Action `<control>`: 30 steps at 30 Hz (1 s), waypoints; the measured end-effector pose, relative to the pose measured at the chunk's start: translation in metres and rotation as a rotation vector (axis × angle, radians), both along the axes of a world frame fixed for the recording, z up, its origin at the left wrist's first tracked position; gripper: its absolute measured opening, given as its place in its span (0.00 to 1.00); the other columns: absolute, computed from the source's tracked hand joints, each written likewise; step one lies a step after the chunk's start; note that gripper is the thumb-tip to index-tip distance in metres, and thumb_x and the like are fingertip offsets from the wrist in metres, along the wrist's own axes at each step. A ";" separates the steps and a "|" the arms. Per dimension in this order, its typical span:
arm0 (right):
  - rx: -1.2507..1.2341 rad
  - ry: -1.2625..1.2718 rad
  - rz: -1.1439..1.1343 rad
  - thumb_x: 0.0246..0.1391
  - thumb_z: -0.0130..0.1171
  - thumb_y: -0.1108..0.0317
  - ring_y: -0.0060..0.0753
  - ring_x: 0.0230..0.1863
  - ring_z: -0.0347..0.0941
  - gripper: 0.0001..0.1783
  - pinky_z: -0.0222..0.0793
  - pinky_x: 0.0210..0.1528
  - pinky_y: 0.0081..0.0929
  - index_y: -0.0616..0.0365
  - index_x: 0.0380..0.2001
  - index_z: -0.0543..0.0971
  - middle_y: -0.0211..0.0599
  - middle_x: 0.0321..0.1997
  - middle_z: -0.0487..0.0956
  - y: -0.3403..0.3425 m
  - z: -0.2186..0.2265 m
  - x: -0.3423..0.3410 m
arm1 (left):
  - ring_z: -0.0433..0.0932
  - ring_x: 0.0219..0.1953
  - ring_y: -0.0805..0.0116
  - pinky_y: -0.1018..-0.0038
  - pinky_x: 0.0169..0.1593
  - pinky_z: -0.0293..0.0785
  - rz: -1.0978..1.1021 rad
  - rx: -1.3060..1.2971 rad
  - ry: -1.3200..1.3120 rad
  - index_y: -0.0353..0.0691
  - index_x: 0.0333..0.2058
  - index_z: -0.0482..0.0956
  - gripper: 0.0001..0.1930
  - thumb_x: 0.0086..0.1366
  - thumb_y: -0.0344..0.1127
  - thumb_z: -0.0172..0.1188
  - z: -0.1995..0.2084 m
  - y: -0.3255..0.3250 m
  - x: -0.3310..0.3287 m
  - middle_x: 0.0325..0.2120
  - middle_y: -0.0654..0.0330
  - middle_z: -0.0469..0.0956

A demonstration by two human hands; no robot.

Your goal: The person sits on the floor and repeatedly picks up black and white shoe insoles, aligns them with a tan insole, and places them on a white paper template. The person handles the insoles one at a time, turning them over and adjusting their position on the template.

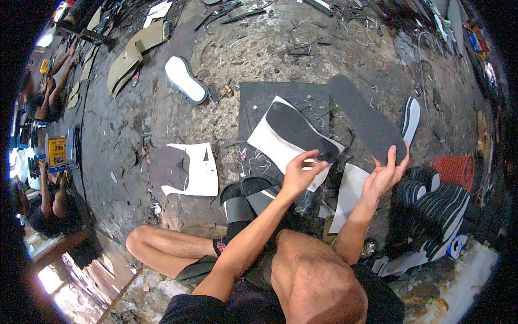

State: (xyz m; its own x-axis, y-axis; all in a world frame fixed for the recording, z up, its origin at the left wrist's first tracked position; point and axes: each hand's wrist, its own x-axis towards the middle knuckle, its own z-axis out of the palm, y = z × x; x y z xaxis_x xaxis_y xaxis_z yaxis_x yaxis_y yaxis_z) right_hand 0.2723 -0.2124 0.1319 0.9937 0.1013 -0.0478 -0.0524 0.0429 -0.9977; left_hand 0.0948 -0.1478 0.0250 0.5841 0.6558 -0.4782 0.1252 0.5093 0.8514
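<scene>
My right hand (pixel 386 175) grips the lower end of a long dark grey shoe sole (pixel 367 116), which slants up and away to the left. My left hand (pixel 303 173) hovers at the near end of a black sole shape (pixel 299 132), its curled thumb and fingers apart. Whether the fingertips touch that piece is unclear. Under the black shape lies a white sheet (pixel 264 136), resting on a dark square mat (pixel 253 94). Another white sheet (pixel 348 194) lies beneath my right wrist.
A white-topped sole (pixel 186 80) lies far left, another sole (pixel 411 120) at right. A cut white sheet (pixel 202 170) and black sandals (pixel 237 208) are nearby. Stacked soles (pixel 437 210) and a red basket (pixel 454 170) stand right. Two people sit along the left edge.
</scene>
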 end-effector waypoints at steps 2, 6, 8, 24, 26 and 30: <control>-0.069 -0.083 0.029 0.60 0.65 0.64 0.39 0.62 0.66 0.29 0.67 0.54 0.47 0.45 0.63 0.70 0.35 0.68 0.67 -0.007 -0.003 0.006 | 0.83 0.40 0.72 0.73 0.45 0.80 0.186 0.226 0.090 0.37 0.50 0.83 0.21 0.60 0.38 0.73 0.012 0.008 -0.009 0.41 0.55 0.84; -0.065 -0.051 0.116 0.59 0.66 0.67 0.36 0.60 0.68 0.29 0.70 0.55 0.37 0.49 0.63 0.71 0.38 0.66 0.67 -0.016 -0.023 0.001 | 0.77 0.53 0.53 0.62 0.55 0.74 0.287 0.722 0.438 0.37 0.54 0.77 0.27 0.58 0.38 0.72 -0.009 0.070 -0.051 0.52 0.45 0.77; 0.061 0.094 0.167 0.58 0.66 0.71 0.33 0.58 0.68 0.29 0.71 0.56 0.31 0.51 0.62 0.71 0.39 0.63 0.68 -0.013 -0.035 -0.006 | 0.66 0.61 0.39 0.56 0.67 0.58 0.152 1.072 0.618 0.38 0.66 0.63 0.41 0.56 0.39 0.72 -0.023 0.100 -0.067 0.57 0.41 0.71; -0.053 0.023 0.159 0.62 0.61 0.71 0.32 0.56 0.73 0.29 0.71 0.58 0.34 0.48 0.65 0.70 0.39 0.64 0.71 -0.014 -0.027 -0.001 | 0.82 0.34 0.71 0.73 0.38 0.77 0.035 0.161 0.551 0.34 0.49 0.84 0.25 0.61 0.48 0.72 -0.001 0.129 -0.094 0.36 0.55 0.85; 0.093 0.216 0.365 0.62 0.60 0.71 0.30 0.58 0.72 0.30 0.68 0.60 0.30 0.51 0.67 0.69 0.38 0.66 0.70 -0.014 -0.044 -0.005 | 0.78 0.30 0.75 0.74 0.34 0.74 0.337 0.349 0.546 0.32 0.52 0.82 0.25 0.62 0.43 0.72 0.006 0.112 -0.095 0.35 0.60 0.84; 0.016 0.210 0.587 0.64 0.60 0.70 0.28 0.51 0.77 0.31 0.76 0.50 0.28 0.53 0.68 0.66 0.37 0.55 0.78 -0.010 -0.096 -0.015 | 0.76 0.30 0.79 0.78 0.33 0.73 0.394 0.027 0.081 0.31 0.58 0.77 0.29 0.63 0.40 0.72 -0.009 0.095 -0.109 0.39 0.63 0.83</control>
